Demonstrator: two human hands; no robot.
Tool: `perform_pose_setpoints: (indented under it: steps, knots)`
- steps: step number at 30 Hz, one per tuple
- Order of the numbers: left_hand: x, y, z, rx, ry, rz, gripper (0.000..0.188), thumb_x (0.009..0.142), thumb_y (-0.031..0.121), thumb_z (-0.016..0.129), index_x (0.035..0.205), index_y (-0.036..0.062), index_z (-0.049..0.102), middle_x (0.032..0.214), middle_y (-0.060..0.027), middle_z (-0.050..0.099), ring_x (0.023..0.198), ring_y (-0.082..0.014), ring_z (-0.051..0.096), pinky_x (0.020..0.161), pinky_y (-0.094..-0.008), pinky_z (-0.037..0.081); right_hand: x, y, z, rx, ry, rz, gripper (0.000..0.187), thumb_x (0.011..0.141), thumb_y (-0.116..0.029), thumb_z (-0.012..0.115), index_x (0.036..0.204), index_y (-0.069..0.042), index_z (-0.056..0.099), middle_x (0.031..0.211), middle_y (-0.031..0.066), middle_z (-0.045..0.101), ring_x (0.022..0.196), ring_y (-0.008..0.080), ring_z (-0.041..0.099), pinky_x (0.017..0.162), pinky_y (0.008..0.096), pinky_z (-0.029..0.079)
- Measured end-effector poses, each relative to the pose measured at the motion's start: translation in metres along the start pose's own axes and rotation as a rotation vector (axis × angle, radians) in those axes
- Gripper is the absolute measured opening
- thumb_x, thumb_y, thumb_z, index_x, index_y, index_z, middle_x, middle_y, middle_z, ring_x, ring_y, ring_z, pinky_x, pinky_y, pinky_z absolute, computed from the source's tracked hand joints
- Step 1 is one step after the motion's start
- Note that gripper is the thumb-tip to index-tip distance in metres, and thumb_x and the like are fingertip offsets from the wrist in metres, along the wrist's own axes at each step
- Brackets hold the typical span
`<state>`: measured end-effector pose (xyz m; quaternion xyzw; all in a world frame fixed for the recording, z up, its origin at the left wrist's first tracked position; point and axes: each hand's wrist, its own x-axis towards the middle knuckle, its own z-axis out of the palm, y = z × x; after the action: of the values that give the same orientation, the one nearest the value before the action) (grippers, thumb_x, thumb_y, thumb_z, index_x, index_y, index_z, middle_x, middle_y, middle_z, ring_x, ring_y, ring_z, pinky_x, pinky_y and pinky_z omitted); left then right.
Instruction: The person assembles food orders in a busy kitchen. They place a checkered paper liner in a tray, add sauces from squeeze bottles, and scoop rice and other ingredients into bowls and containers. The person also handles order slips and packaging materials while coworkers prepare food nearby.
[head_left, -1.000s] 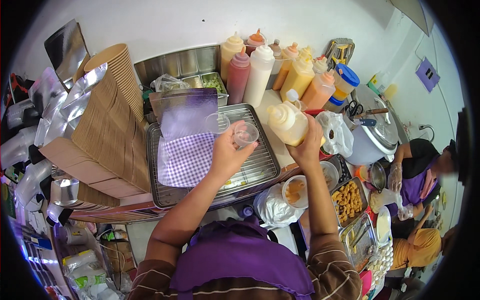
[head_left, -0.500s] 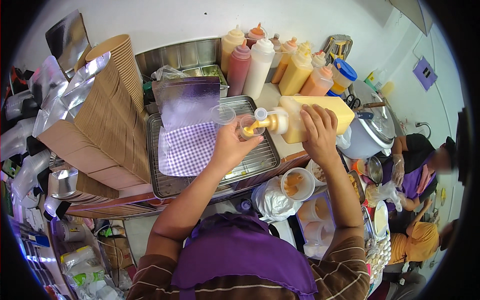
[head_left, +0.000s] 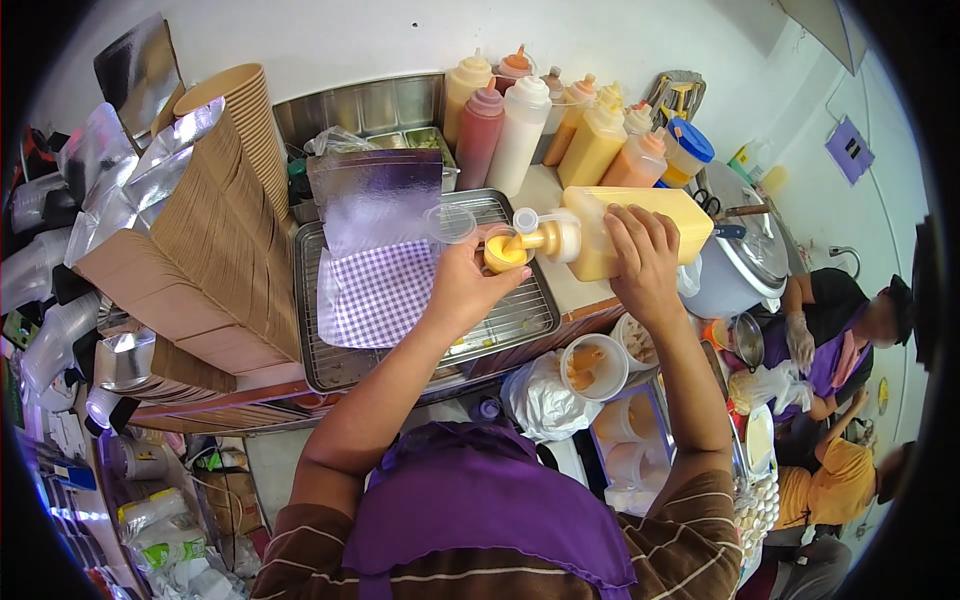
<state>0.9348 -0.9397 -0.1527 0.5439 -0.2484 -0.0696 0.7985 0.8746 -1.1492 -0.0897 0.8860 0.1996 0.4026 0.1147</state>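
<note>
In my left hand [head_left: 466, 285] is a small clear sauce cup [head_left: 507, 252], held over a wire-racked tray [head_left: 530, 300]. Its hinged lid [head_left: 452, 224] hangs open on the left. My right hand [head_left: 640, 250] grips a large jug of yellow sauce [head_left: 595, 235], tipped sideways with its mouth at the cup. Yellow sauce runs from the jug and stands in the cup. Beside my left hand, a foil-lined cardboard box [head_left: 385, 205] lies open on the tray, with a purple-checked paper sheet [head_left: 380, 290] in it.
Sauce squeeze bottles [head_left: 525, 130] crowd the back of the counter. Stacked folded boxes [head_left: 200, 245] and paper bowls [head_left: 240, 120] rise at left. A large pot [head_left: 735, 270] stands at right, near gloved co-workers' hands [head_left: 800, 340]. White tubs [head_left: 593, 368] sit below the counter edge.
More yellow sauce has filled the cup, which now looks close to full. The jug and both hands have barely shifted.
</note>
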Motion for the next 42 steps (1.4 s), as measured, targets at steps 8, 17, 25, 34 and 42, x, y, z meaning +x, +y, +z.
perform_pose_setpoints:
  steps: [8, 17, 25, 34, 42]
  knots:
    - [0.003, -0.004, 0.002, -0.016, -0.009, -0.020, 0.048, 0.066, -0.005, 0.068, 0.109, -0.0050, 0.046, 0.101, -0.0088, 0.054, 0.093, -0.0130, 0.054, 0.083, -0.0244, 0.045, -0.001, 0.002, 0.000, 0.006, 0.016, 0.000, 0.054, 0.059, 0.002, 0.055, 0.112, -0.008, 0.048, 0.112, 0.0062, 0.053, 0.101, 0.0244, 0.048, 0.088, 0.0408, 0.032]
    - [0.016, 0.004, 0.007, -0.111, -0.029, 0.079, 0.076, 0.069, -0.010, 0.063, 0.129, 0.0040, 0.019, 0.105, -0.0147, 0.050, 0.094, -0.0179, 0.055, 0.082, -0.0280, 0.046, -0.009, 0.000, 0.019, 0.256, 0.033, 0.233, 0.074, 0.049, -0.002, 0.068, 0.117, -0.002, 0.040, 0.108, 0.0142, 0.050, 0.100, 0.0317, 0.046, 0.087, 0.0412, 0.033]
    - [0.046, 0.014, 0.024, -0.108, -0.035, 0.063, 0.097, 0.069, -0.016, 0.059, 0.137, 0.0182, -0.002, 0.108, -0.0165, 0.049, 0.097, -0.0199, 0.054, 0.081, -0.0308, 0.048, -0.032, 0.007, 0.107, 0.664, 0.276, 0.689, 0.084, 0.052, -0.012, 0.078, 0.121, 0.001, 0.032, 0.112, 0.0189, 0.044, 0.104, 0.0344, 0.045, 0.089, 0.0400, 0.036]
    - [0.053, -0.014, 0.011, 0.058, -0.100, 0.037, 0.055, 0.077, -0.006, 0.057, 0.127, -0.0011, 0.034, 0.115, -0.0096, 0.048, 0.101, -0.0161, 0.051, 0.083, -0.0278, 0.046, -0.002, 0.037, 0.226, 0.549, 0.556, 0.805, 0.094, 0.057, -0.018, 0.076, 0.131, -0.002, 0.019, 0.120, 0.0228, 0.026, 0.113, 0.0372, 0.028, 0.097, 0.0430, 0.024]
    - [0.064, -0.045, -0.003, 0.215, -0.015, -0.090, 0.029, 0.091, 0.012, 0.042, 0.116, -0.0005, 0.048, 0.109, -0.0099, 0.051, 0.091, -0.0162, 0.055, 0.076, -0.0283, 0.050, 0.026, 0.048, 0.252, 0.591, 0.348, 0.964, 0.071, 0.069, -0.028, 0.069, 0.123, 0.000, 0.033, 0.114, 0.0253, 0.032, 0.104, 0.0359, 0.035, 0.089, 0.0433, 0.030]
